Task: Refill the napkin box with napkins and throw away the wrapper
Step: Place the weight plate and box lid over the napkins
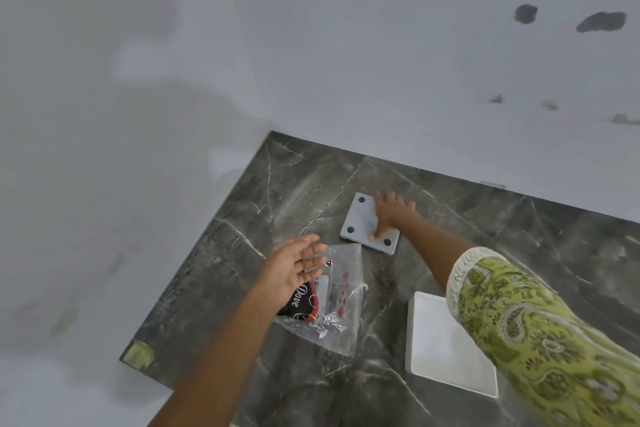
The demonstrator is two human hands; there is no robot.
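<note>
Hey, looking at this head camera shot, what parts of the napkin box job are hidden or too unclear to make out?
- White square piece with dark pads: head view; the right hand covers one corner.
- White tray: the patterned sleeve hides its right side.
- Clear wrapper: the left hand overlaps it; small print is blurred.
- Napkins and bin: neither is visible.

A grey square napkin box base [363,224], with dark round feet at its corners, lies flat near the centre of the frame. Just below and left of it lies the wrapper [334,302], clear crinkled plastic with red and black print, apparently empty and flattened. At lower right, a white square slab [446,354], either box part or napkins, lies flat.
</note>
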